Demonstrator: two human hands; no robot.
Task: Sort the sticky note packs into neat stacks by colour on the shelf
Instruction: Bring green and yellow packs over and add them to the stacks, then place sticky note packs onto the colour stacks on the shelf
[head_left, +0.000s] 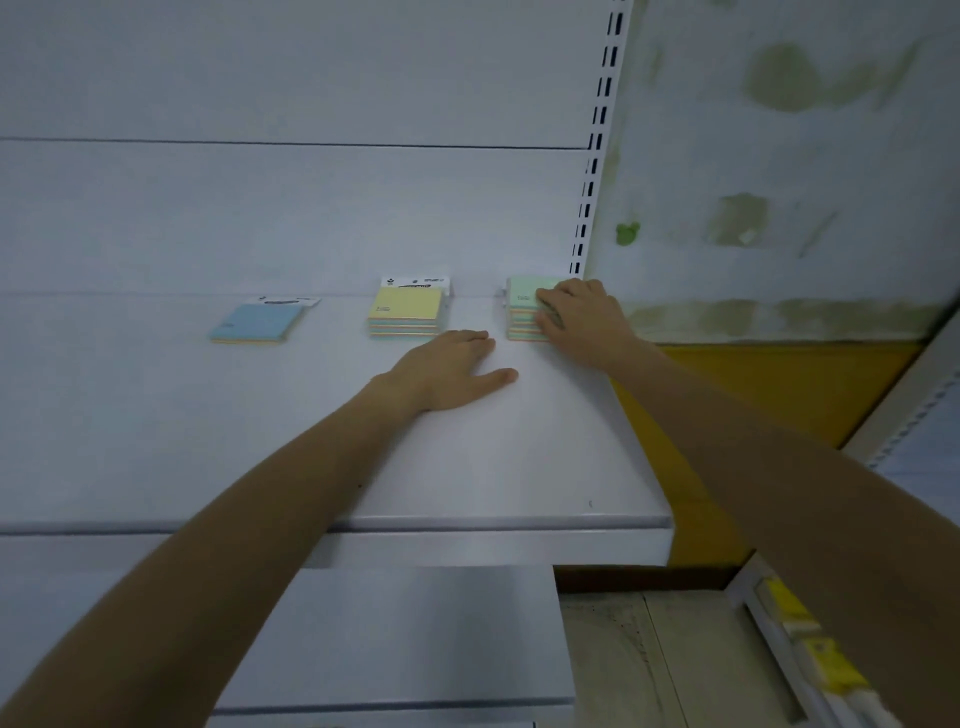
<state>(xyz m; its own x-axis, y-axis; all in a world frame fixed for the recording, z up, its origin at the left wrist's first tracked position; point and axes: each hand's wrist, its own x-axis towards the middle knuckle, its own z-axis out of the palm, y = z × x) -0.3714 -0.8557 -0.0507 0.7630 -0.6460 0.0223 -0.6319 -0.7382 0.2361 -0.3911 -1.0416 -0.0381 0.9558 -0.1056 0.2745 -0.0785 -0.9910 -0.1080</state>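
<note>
A white shelf (493, 457) is stretching across the view at about chest height, with a plain white back panel (311, 218) rising behind it. A slotted post (597, 130) is closing off the panel at its right end. Beyond the post, a pale wall (779, 156) is showing dull green stains and patches, and a yellow band (753, 395) is running along beneath it. A lower shelf (415, 634) is sitting under the first one, and a strip of grey floor (649, 665) is showing at the lower right, beside a rail carrying yellow tags (826, 660).

Three lots of sticky notes are lying in a row near the back of the shelf, well apart from one another. A thin blue pack (257, 323) is lying flat at the left. A yellow stack (406, 312) is sitting in the middle, its printed white header card pointing towards the panel. A green stack (527, 309) is sitting at the right, close to the post.

The right hand (576, 317) is grasping the green stack, its fingers bending over the top and the right-hand side of the packs. The left hand (452, 371) is lying released and flat on the bare shelf, palm down, fingers straight and thumb spread. Its fingertips are reaching just in front of the gap between the yellow stack and the green stack, touching neither of them. Both forearms are extending over the front edge of the shelf.
</note>
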